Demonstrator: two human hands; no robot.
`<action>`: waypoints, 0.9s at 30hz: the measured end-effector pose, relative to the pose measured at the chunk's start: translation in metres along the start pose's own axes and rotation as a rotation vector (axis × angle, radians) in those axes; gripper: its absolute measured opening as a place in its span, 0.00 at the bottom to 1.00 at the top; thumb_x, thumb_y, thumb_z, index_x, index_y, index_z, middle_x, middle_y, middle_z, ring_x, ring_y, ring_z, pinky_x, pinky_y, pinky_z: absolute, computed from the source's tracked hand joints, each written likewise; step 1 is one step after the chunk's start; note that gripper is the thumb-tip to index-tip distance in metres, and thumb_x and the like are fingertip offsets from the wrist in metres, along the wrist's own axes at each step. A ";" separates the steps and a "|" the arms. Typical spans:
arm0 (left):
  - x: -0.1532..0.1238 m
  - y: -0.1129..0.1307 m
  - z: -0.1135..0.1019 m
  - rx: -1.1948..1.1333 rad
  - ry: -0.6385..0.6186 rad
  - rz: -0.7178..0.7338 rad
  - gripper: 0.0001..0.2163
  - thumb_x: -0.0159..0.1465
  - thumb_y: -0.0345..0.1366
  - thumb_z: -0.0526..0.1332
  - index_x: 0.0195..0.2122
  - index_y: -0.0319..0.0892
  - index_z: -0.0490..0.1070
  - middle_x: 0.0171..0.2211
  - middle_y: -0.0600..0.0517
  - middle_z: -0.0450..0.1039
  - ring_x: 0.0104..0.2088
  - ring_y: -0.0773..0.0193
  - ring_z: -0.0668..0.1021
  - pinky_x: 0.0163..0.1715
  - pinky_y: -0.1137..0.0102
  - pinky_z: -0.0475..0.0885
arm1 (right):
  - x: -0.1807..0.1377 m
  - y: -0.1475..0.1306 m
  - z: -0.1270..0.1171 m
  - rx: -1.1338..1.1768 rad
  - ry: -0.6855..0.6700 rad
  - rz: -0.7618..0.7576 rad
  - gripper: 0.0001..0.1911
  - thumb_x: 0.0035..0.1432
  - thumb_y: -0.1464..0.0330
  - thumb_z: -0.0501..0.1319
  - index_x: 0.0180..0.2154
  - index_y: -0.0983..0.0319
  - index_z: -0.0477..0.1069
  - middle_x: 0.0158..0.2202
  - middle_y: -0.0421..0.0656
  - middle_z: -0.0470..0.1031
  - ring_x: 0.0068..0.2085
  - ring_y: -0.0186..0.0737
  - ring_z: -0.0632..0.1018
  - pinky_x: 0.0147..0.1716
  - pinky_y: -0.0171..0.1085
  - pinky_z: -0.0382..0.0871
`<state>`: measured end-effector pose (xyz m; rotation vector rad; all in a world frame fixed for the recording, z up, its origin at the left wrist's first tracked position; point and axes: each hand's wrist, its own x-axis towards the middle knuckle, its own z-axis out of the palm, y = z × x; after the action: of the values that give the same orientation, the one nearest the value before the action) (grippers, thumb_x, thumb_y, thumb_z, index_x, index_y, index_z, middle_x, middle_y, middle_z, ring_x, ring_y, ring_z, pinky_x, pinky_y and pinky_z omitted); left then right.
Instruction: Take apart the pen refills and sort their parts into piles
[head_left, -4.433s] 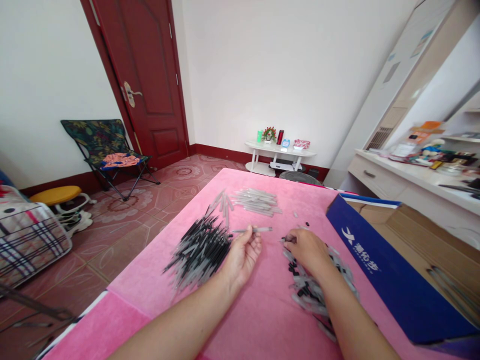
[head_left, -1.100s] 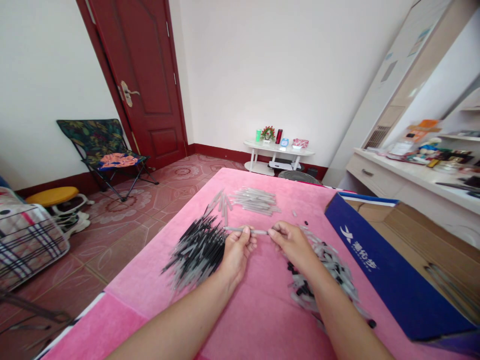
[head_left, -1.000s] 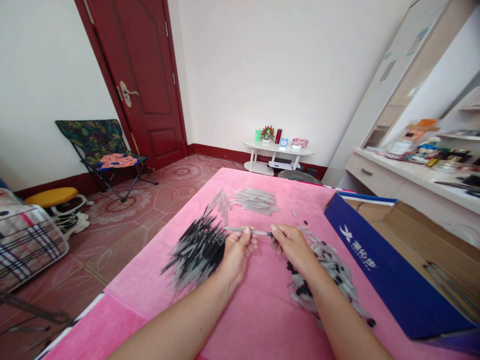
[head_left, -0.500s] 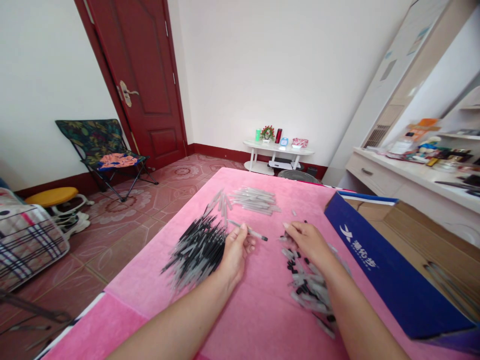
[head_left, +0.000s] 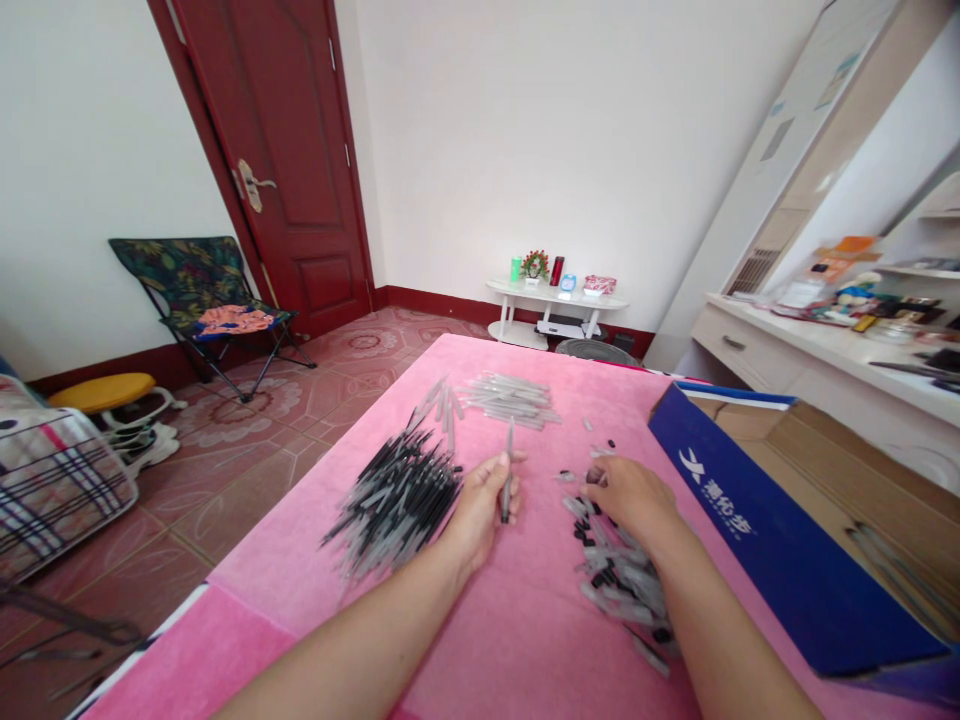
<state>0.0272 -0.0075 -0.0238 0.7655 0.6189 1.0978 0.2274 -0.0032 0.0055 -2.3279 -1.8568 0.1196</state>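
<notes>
My left hand (head_left: 480, 505) is closed round a slim grey pen (head_left: 511, 438), its pointed end away from me and its dark end toward me. To the left of that hand lies a big heap of black and grey pen pieces (head_left: 394, 505), thin like refills. My right hand (head_left: 634, 495) has its fingers curled together at the top of a pile of clear pen caps and small black plugs (head_left: 622, 580). Something dark shows at those fingertips, too small to name. Farther back lie a stack of translucent pen barrels (head_left: 510, 400) and a few loose barrels (head_left: 442, 402).
A pink cloth (head_left: 517, 630) covers the table. At its right stands an open blue box (head_left: 739, 525) with a few thin sticks inside. Beyond are a white dresser (head_left: 787, 350), a low white stand (head_left: 555, 293), a folding chair (head_left: 191, 290) and a red door (head_left: 277, 150).
In my left hand the pen has turned from lying sideways to pointing away from me. My right hand has shifted slightly right and toward me, uncovering a small cap and black bits.
</notes>
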 end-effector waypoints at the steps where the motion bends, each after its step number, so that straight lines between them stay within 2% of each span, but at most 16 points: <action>1: 0.000 0.000 0.000 0.013 0.000 -0.003 0.21 0.52 0.49 0.58 0.42 0.41 0.68 0.20 0.58 0.59 0.15 0.77 0.59 0.13 0.79 0.49 | -0.001 0.000 0.000 0.000 0.000 -0.005 0.09 0.39 0.60 0.61 0.24 0.57 0.74 0.25 0.46 0.75 0.26 0.41 0.74 0.20 0.33 0.54; 4: 0.001 0.000 0.000 0.066 -0.005 0.011 0.21 0.52 0.48 0.59 0.43 0.41 0.69 0.20 0.58 0.56 0.13 0.79 0.52 0.13 0.78 0.41 | -0.003 -0.001 0.000 0.008 -0.027 -0.049 0.09 0.39 0.59 0.61 0.22 0.57 0.74 0.24 0.46 0.75 0.26 0.41 0.74 0.20 0.33 0.54; 7: 0.002 -0.003 -0.001 0.110 -0.007 0.025 0.21 0.52 0.46 0.60 0.44 0.40 0.69 0.20 0.58 0.57 0.14 0.79 0.51 0.14 0.77 0.40 | -0.002 0.000 0.001 0.031 -0.069 -0.083 0.07 0.38 0.63 0.61 0.16 0.59 0.72 0.19 0.45 0.73 0.23 0.39 0.73 0.19 0.33 0.53; 9: 0.002 -0.004 0.000 0.136 -0.009 0.029 0.21 0.52 0.44 0.61 0.46 0.40 0.69 0.20 0.57 0.59 0.14 0.79 0.52 0.14 0.77 0.41 | -0.001 0.000 0.002 0.131 -0.060 -0.093 0.08 0.39 0.65 0.61 0.15 0.61 0.70 0.16 0.44 0.71 0.21 0.37 0.72 0.19 0.32 0.54; 11: 0.001 -0.005 0.000 0.163 0.002 0.034 0.22 0.51 0.43 0.61 0.46 0.39 0.69 0.21 0.56 0.62 0.14 0.79 0.53 0.14 0.77 0.42 | 0.002 0.000 0.000 0.354 -0.007 -0.075 0.06 0.40 0.66 0.60 0.17 0.61 0.69 0.16 0.43 0.72 0.21 0.37 0.72 0.19 0.32 0.57; 13: -0.001 -0.005 0.002 0.190 0.027 0.041 0.22 0.50 0.42 0.62 0.46 0.39 0.69 0.20 0.55 0.64 0.14 0.78 0.54 0.14 0.77 0.43 | 0.003 -0.003 -0.002 0.680 0.024 -0.014 0.06 0.43 0.65 0.59 0.23 0.62 0.68 0.20 0.43 0.73 0.21 0.36 0.73 0.19 0.31 0.60; 15: -0.002 -0.004 0.003 0.199 0.056 0.048 0.22 0.48 0.42 0.64 0.45 0.39 0.71 0.19 0.55 0.66 0.14 0.78 0.54 0.14 0.78 0.45 | 0.003 -0.006 -0.006 0.992 -0.009 0.050 0.09 0.45 0.63 0.58 0.28 0.62 0.67 0.24 0.43 0.74 0.22 0.35 0.74 0.19 0.31 0.62; 17: -0.002 -0.003 0.005 0.191 0.078 0.057 0.21 0.47 0.41 0.65 0.43 0.38 0.72 0.19 0.54 0.68 0.15 0.77 0.57 0.15 0.77 0.49 | 0.002 -0.008 -0.008 1.177 -0.048 0.047 0.12 0.45 0.62 0.59 0.32 0.63 0.67 0.25 0.42 0.74 0.22 0.34 0.73 0.19 0.31 0.63; 23: -0.001 -0.003 0.006 0.205 0.105 0.060 0.19 0.45 0.38 0.66 0.39 0.38 0.75 0.23 0.51 0.73 0.22 0.69 0.69 0.21 0.75 0.61 | 0.003 -0.004 -0.006 1.197 -0.022 -0.123 0.17 0.46 0.63 0.59 0.38 0.65 0.70 0.28 0.43 0.72 0.26 0.32 0.71 0.24 0.31 0.66; 27: -0.001 -0.004 0.006 0.284 0.079 0.062 0.19 0.46 0.38 0.65 0.40 0.38 0.74 0.28 0.49 0.75 0.28 0.65 0.72 0.29 0.73 0.65 | 0.004 -0.005 -0.009 1.128 -0.004 -0.164 0.16 0.45 0.63 0.60 0.36 0.65 0.69 0.29 0.44 0.72 0.26 0.33 0.71 0.23 0.32 0.66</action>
<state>0.0334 -0.0108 -0.0230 0.9941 0.8341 1.1142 0.2253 0.0012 0.0151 -1.3729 -1.3678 0.8772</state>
